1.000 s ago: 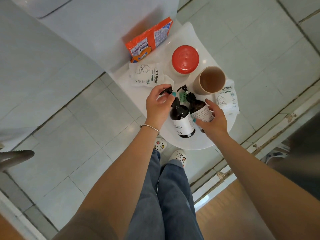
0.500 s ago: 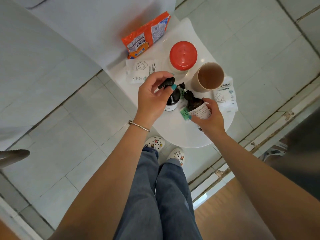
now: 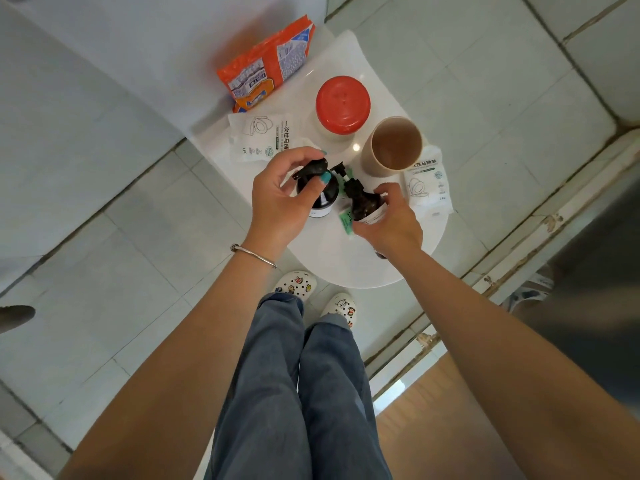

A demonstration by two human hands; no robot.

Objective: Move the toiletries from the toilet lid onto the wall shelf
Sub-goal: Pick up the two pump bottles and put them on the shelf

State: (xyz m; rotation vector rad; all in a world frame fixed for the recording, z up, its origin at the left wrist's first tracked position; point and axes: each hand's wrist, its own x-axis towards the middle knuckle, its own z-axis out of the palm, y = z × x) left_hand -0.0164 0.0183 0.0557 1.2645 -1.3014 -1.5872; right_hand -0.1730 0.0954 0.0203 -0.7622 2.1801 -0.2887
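Two dark brown pump bottles stand close together above the white toilet lid point(image 3: 346, 265). My left hand point(image 3: 277, 199) grips the black pump head of the left bottle point(image 3: 323, 197). My right hand point(image 3: 391, 220) wraps the body of the right bottle point(image 3: 365, 204), which carries a green tag point(image 3: 345, 220). Behind them on the lid are a jar with a red lid point(image 3: 343, 105), a tan cup point(image 3: 393, 145), an orange packet point(image 3: 266, 64) and two white sachets point(image 3: 261, 138) point(image 3: 427, 183). The wall shelf is out of view.
White tiled floor surrounds the toilet. My jeans and white clogs point(image 3: 296, 284) stand just in front of the lid. A worn door threshold point(image 3: 519, 244) and wooden floor point(image 3: 433, 410) lie to the right. A grey object point(image 3: 15, 315) pokes in at the left edge.
Both bottles have come up off the lid toward the camera. My left hand closed over its pump head, and my right hand closed further round its bottle.
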